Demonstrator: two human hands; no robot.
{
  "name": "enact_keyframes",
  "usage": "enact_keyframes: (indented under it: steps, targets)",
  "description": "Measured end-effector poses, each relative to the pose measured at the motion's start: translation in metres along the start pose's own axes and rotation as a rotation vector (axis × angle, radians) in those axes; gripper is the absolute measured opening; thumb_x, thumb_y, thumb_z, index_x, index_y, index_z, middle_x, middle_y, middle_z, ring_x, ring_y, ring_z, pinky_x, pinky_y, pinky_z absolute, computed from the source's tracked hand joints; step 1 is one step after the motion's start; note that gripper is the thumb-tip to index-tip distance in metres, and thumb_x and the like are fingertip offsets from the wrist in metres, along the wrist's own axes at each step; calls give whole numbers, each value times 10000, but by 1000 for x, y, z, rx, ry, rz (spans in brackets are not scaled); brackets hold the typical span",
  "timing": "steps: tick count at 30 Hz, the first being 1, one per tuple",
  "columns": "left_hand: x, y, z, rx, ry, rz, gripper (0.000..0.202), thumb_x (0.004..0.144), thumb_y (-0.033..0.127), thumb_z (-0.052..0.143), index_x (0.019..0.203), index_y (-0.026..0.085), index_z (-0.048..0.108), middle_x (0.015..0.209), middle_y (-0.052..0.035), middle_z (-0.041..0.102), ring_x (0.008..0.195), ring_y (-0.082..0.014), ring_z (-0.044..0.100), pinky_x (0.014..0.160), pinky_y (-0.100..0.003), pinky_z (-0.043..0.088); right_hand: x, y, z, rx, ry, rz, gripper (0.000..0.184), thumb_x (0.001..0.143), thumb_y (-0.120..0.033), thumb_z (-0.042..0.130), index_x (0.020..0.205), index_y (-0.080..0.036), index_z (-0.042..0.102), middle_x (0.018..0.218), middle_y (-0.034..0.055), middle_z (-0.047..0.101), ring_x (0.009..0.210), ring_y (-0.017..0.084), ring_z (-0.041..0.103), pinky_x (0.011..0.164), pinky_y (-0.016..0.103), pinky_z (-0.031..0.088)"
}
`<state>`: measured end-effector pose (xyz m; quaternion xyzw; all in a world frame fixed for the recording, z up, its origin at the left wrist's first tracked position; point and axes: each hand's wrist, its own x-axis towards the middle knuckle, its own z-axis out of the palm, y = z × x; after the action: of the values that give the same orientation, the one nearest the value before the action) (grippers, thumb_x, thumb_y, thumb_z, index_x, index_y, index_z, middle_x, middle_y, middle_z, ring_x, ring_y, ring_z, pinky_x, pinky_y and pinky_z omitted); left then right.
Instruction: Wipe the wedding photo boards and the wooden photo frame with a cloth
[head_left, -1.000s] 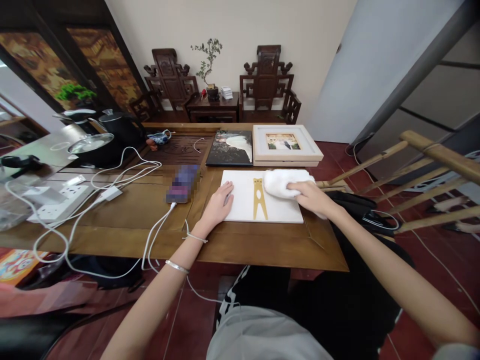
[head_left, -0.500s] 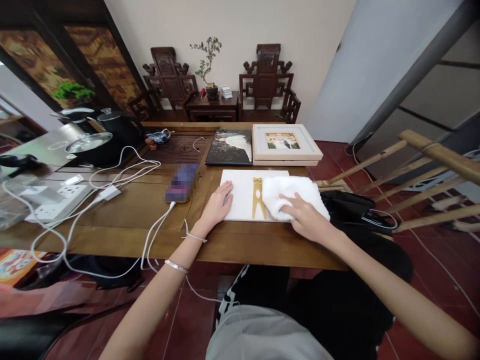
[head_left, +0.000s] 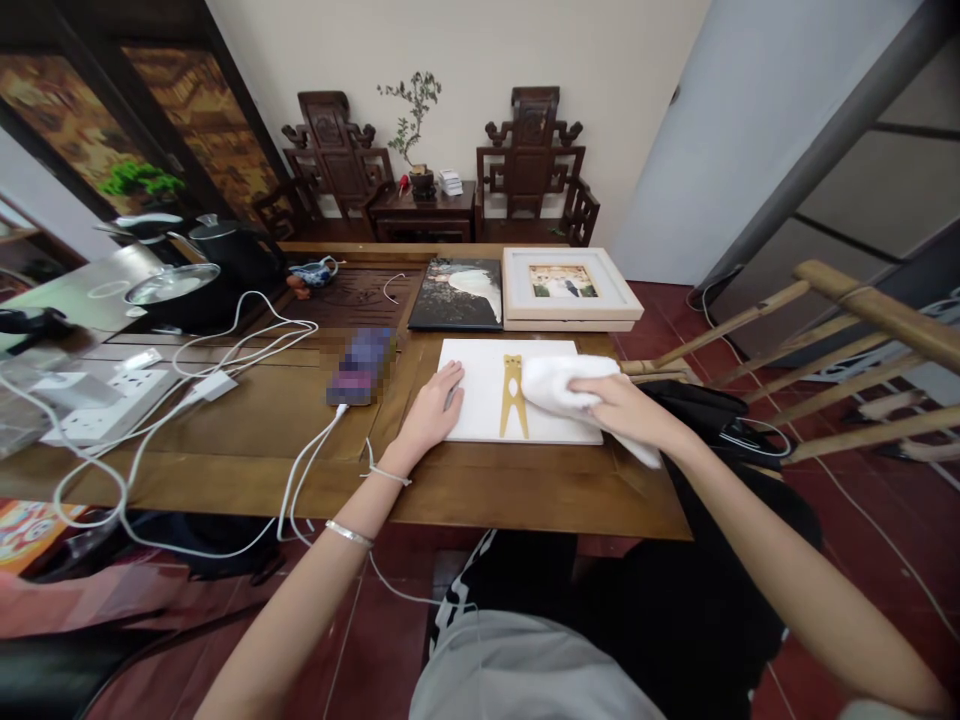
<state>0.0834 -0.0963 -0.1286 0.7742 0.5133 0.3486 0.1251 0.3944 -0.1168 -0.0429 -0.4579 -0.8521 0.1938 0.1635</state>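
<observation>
My right hand [head_left: 621,405] is closed on a fluffy white cloth [head_left: 553,385], bunched up over the right part of a flat white board [head_left: 480,400]. One end of the cloth hangs past the board's lower right corner. Flat on the left edge of that board lies my left hand [head_left: 435,408], its fingers stretched out. Between the hands, a yellow cat-shaped piece [head_left: 514,395] with two long legs rests on the white surface, just left of the cloth.
Behind the board lie a dark wedding photo panel [head_left: 456,293] and a pale framed photo [head_left: 570,290]. A phone [head_left: 361,367] on a charging cable, a power strip [head_left: 112,405] and a black kettle [head_left: 232,260] occupy the left. A wooden chair [head_left: 847,290] stands at right.
My right hand has gathered the cloth up from a flatter spread into a bunch, uncovering the board's lower right corner. My left hand stays on the board's left edge.
</observation>
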Motion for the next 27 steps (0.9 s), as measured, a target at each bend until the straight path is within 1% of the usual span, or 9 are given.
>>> enact_keyframes:
  steps: [4,6,8,10,12,17,20,23,27]
  targets:
    - [-1,1,-2,4,-5,-4,411,928,247,433,1269,112,619,1413,-145,575,1382,-263,470,1191,-460,338,61,-3,19,26,133,54,521,745,-42,392,1162,-179,673,1277,93,677,1163,285,603,1001,396,426]
    - [-1,1,-2,6,-7,-7,415,926,240,434,1276,107,612,1417,-151,570,1383,-260,469,1191,-458,336,79,-15,32,-20,88,28,542,752,-17,388,1216,-154,635,1292,129,661,1188,301,587,1033,479,402]
    - [-1,0,-2,5,-5,-12,418,923,237,439,1288,117,602,1429,-146,559,1384,-260,468,1188,-466,337,85,-28,44,-129,26,-16,581,750,15,388,1279,-122,586,1370,182,594,1335,336,466,1081,600,319]
    - [-1,-1,-2,6,-2,-13,422,918,239,447,1297,128,596,1445,-139,544,1384,-261,468,1186,-470,339,79,-41,55,-253,-31,-71,624,735,50,388,1315,-107,559,1486,212,470,1461,357,271,1098,694,222]
    - [-1,-2,-1,6,-2,-12,423,915,240,452,1298,136,596,1453,-131,538,1385,-260,467,1186,-467,339,61,-52,62,-321,-90,-124,643,727,69,385,1316,-115,567,1553,206,374,1494,365,178,1097,730,191]
    - [-1,-1,-1,1,-10,-3,424,918,242,444,1299,139,599,1448,-128,545,1389,-261,461,1188,-471,337,0,-83,64,-307,-204,-230,621,734,57,389,1268,-153,627,1560,183,366,1489,363,199,1108,719,237]
    - [-1,1,-2,2,-13,-5,425,918,233,438,1295,127,601,1444,-139,546,1389,-262,462,1189,-469,337,-24,-96,61,-299,-266,-296,571,744,27,420,1228,-167,651,1550,173,388,1483,364,221,1110,700,264]
    - [0,2,-3,4,-19,-9,427,918,228,435,1299,125,598,1445,-136,546,1394,-261,455,1190,-470,335,-23,-96,60,-271,-271,-307,570,735,29,417,1213,-175,651,1526,165,433,1478,325,256,1127,671,262]
    - [0,0,-2,3,-21,-9,433,922,242,443,1306,111,595,1448,-146,540,1393,-265,455,1192,-461,332,14,-78,57,-236,-206,-237,601,734,36,399,1255,-171,616,1480,186,488,1468,285,294,1143,634,247]
